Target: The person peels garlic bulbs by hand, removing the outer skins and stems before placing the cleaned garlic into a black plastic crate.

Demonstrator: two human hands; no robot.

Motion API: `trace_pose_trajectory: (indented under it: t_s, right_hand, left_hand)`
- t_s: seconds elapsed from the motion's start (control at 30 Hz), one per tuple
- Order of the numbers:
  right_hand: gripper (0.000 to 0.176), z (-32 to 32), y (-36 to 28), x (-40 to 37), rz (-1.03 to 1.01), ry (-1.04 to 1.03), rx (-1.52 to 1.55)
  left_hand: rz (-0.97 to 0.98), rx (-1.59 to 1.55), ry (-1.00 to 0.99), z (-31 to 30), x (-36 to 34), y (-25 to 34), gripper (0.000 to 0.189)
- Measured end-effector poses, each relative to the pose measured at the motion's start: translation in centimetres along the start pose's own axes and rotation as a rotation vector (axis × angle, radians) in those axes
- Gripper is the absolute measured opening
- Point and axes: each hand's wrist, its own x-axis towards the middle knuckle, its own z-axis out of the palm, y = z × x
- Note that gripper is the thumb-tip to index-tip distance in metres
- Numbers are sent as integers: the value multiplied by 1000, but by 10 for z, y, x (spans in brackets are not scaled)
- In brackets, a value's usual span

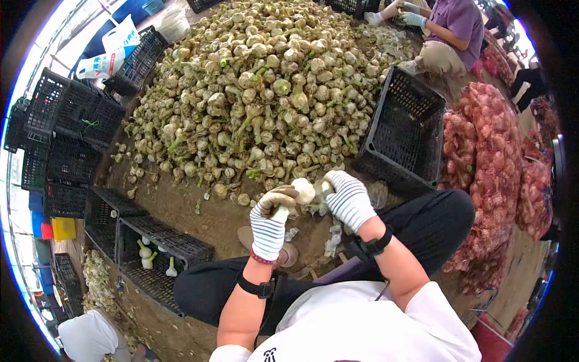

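My left hand [269,224], in a striped glove with a brown palm, is closed around the stem of a garlic bulb [303,190]. The bulb is white and sticks out past the thumb and fingers toward the right. Close beside it, my right hand [350,202], gloved the same way, has its fingers curled near the bulb. Whatever those fingers pinch, if anything, is hidden. Just beyond both hands rises a large pile of garlic [259,102] with dirty skins and cut stems. Loose papery skins [333,240] lie on the ground below my right hand.
An open black crate [405,130] stands right of the pile. At my left, another black crate [196,248] holds several white bulbs. Red mesh sacks of garlic [494,163] line the right side. A co-worker in purple [455,27] sits at the back right. Stacked crates [72,157] stand far left.
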Motion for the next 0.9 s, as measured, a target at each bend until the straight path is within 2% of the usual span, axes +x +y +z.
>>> trace_pose_trajectory:
  t_s: [0.1, 0.17, 0.27, 0.37, 0.43, 0.5, 0.6, 0.67, 0.73, 0.77, 0.83, 0.87, 0.9]
  right_hand:
    - [22, -10, 16, -3, 102, -105, -39]
    - [26, -20, 1, -9, -1, -33, 252]
    - [30, -28, -32, -6, 114, -75, 321]
    - [29, -18, -24, 0, 165, -54, 358]
    - [27, -24, -22, 3, 297, -161, 506]
    - [24, -19, -18, -1, 261, -142, 504]
    - [23, -6, -14, -4, 9, 68, 186]
    - [22, -7, -11, -1, 43, 75, 227]
    - [18, -5, 0, 3, 99, 109, 260]
    - [17, 6, 21, 5, 117, 128, 212]
    - [16, -5, 44, 2, 219, -172, 87]
    - [27, 4, 59, 1, 311, -339, -40]
    - [33, -7, 53, -8, 226, -293, -16]
  left_hand:
    - [35, -63, 38, 1, 2, -4, 18]
    - [32, -15, 13, 4, 2, -3, 19]
    - [176, 196, -48, 10, 4, -5, 22]
    - [138, 141, -38, 12, 4, -9, 20]
    - [111, 101, -29, 13, 5, -11, 19]
    - [64, 121, 19, 17, 4, -12, 19]
    - [81, 107, 5, 24, 4, -16, 17]
    - [105, 108, -8, 23, 5, -16, 16]
    - [-114, -158, 34, 18, 5, -16, 13]
    - [-110, -158, 31, 18, 7, -16, 13]
    - [-126, -309, 57, 19, 8, -17, 13]
    - [-175, -305, 46, 14, 7, -20, 11]
    - [-170, -307, 50, 14, 8, -19, 11]
